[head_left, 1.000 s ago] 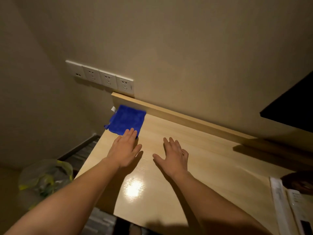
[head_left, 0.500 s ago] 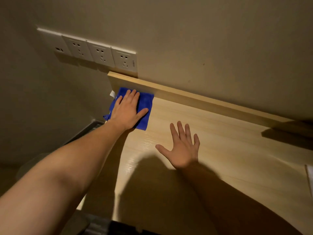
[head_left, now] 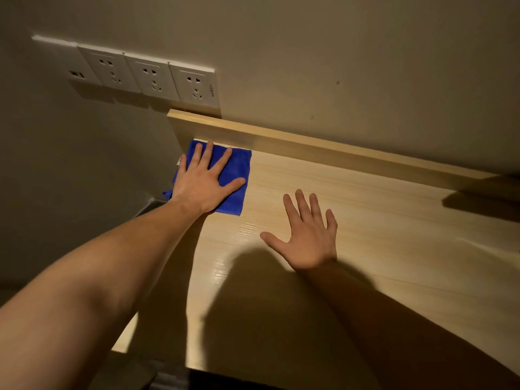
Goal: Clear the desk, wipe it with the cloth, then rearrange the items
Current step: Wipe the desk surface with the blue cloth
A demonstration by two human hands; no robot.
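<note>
Bare desk (head_left: 365, 215) means I'm wiping: left hand (head_left: 204, 182) flat, fingers spread on the cloth (head_left: 237, 175), right hand (head_left: 308, 235) open, gripping nothing; next, I'd judge, sweep rightward.

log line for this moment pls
phase: wiping | left hand: flat on blue cloth, far-left desk corner | right hand: open, flat on desk

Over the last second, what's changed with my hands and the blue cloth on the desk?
Your left hand slid forward from the cloth's near edge until it lay flat on the blue cloth, which it pushed into the far left corner against the desk's raised back edge. Nothing was gripped or released. Your right hand stayed flat and open on the desk beside it, and the wall sockets are unchanged.
</note>
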